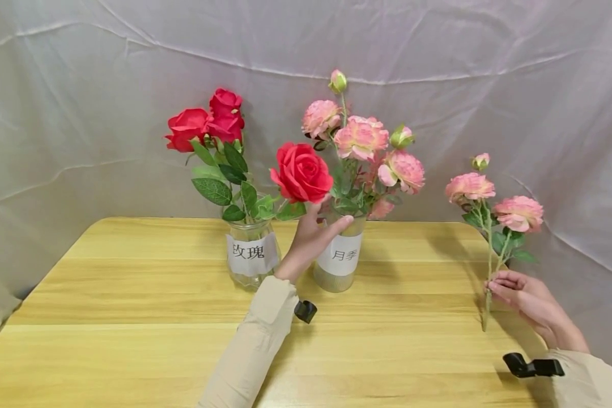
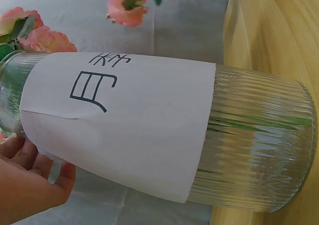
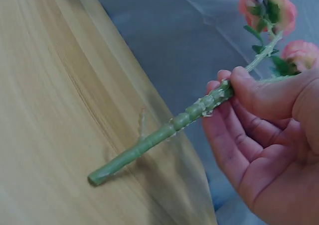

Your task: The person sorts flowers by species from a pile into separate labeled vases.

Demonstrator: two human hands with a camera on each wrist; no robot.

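Observation:
My left hand [image 1: 311, 235] is at the upper part of a ribbed glass vase [image 1: 335, 281], thumb across its front near the rim. In the left wrist view its bent fingers [image 2: 37, 168] reach round the side by the white label [image 2: 149, 130]. Pink flowers [image 1: 362, 137] and buds stand in this vase. Off to the right, my right hand [image 1: 532, 300] pinches a branched pink flower stem [image 1: 488, 249] between thumb and fingers. It carries two blooms and a bud, upright. Its cut green end [image 3: 119, 163] points down over the table.
A second glass vase [image 1: 252, 280], labelled too, stands left of the first. It holds red roses [image 1: 188, 129]; one large red rose [image 1: 303, 171] leans right, in front of my left fingers. The wooden table [image 1: 132, 351] ends at a grey cloth backdrop [image 1: 107, 102].

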